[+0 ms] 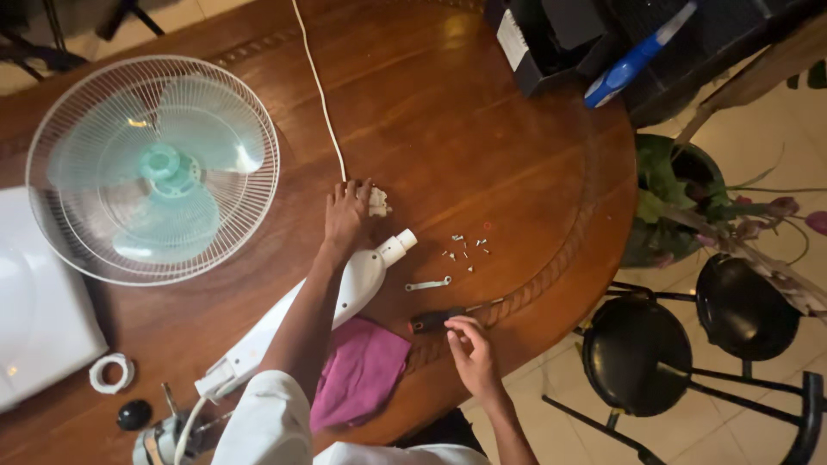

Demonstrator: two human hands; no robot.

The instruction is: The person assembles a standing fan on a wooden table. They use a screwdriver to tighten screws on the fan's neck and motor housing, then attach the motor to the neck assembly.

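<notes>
Head view, counts: two hands, one fan head (153, 169), one white fan neck housing (345, 288), one screwdriver (435, 319), about ten loose screws (466, 249), one metal bracket (428, 283), two black stools (637, 351).
Left hand (346, 215): fingers closed on a small white part (377, 202) at the cord's (320, 90) near end, centre of the table (482, 146).
Right hand (469, 349): loosely curled, holding nothing, just beside the screwdriver handle at the near edge.
Fan head: round white wire cage, pale green blades, lying flat, far left.
Materials: glossy brown wood; soft magenta cloth (360, 372).
</notes>
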